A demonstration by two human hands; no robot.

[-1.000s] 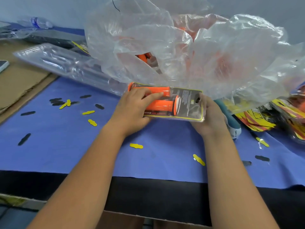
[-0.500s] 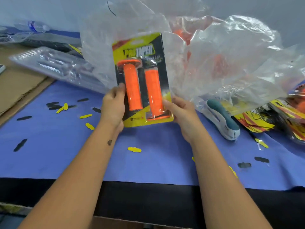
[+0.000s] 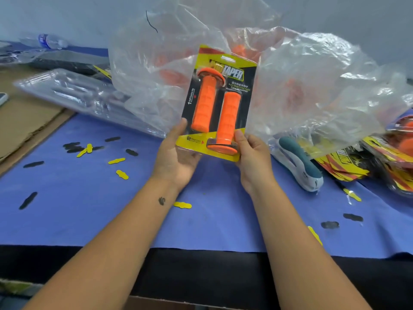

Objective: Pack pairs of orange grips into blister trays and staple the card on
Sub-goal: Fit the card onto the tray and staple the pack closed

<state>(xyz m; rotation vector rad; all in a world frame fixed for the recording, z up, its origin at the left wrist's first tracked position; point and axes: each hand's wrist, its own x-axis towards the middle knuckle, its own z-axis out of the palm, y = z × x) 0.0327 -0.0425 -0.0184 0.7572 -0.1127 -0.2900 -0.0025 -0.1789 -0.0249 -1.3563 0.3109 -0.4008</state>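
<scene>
Both the left hand (image 3: 176,153) and right hand (image 3: 252,157) gripped the blister pack (image 3: 218,104) by its bottom corners, upright, left of the stapler (image 3: 299,164).

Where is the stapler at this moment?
In the head view, the stapler lies on the blue table cover, right of the right hand, under the clear plastic bag's edge.

Plastic bag (image 3: 301,90) blocks behind; blue mat (image 3: 89,209) lies open.

You've lifted the pack (image 3: 218,104) off the table and stood it upright, card facing you. Your left hand (image 3: 176,153) now cups its lower left corner; your right hand (image 3: 251,153) holds the lower right edge.
</scene>
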